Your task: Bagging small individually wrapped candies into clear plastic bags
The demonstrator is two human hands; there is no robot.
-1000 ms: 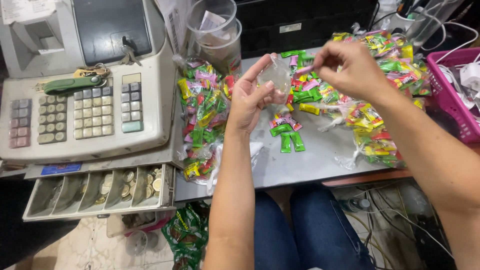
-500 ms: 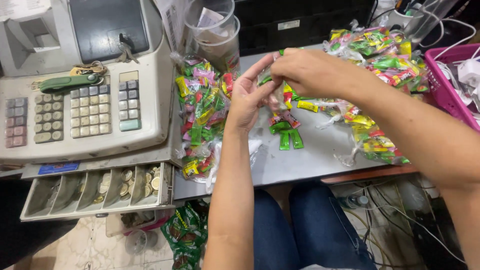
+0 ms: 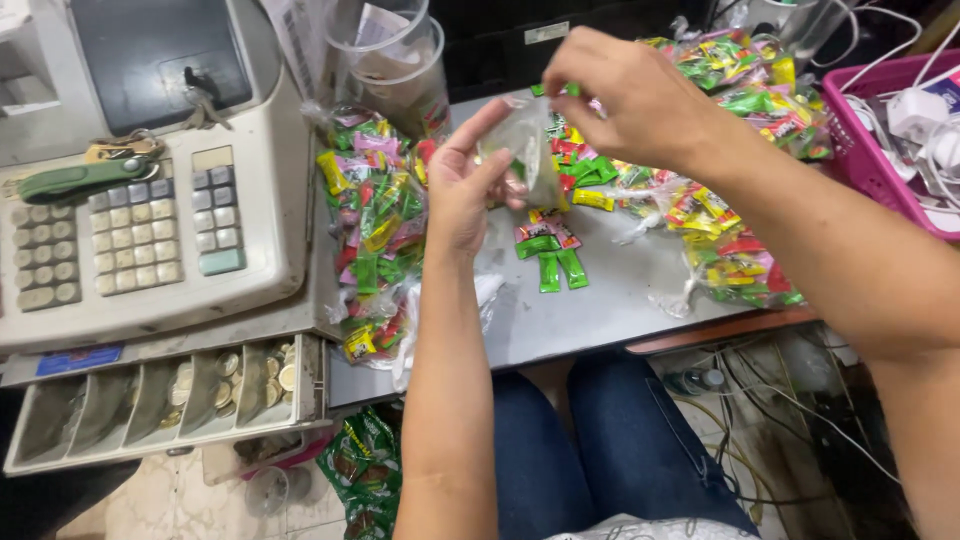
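Note:
My left hand (image 3: pixel 465 190) holds a small clear plastic bag (image 3: pixel 527 150) upright above the grey table (image 3: pixel 610 305). My right hand (image 3: pixel 630 95) is at the bag's mouth, fingertips pinched together on a small green candy packet (image 3: pixel 570 90). Loose green, red and yellow candy packets (image 3: pixel 555 255) lie on the table just below the hands. A big clear bag full of mixed candies (image 3: pixel 375 220) lies to the left of my left hand. More filled candy bags (image 3: pixel 735 250) lie to the right, under my right forearm.
A cream cash register (image 3: pixel 150 210) stands at left with its coin drawer (image 3: pixel 160 400) pulled open. Clear plastic cups (image 3: pixel 395 55) stand behind the candies. A pink basket (image 3: pixel 880 150) with white cables is at far right. A green candy pack (image 3: pixel 365 470) lies on the floor.
My right hand went out to the candies on the right, then came back to the mouth of the small bag in my left hand. The view has shifted slightly.

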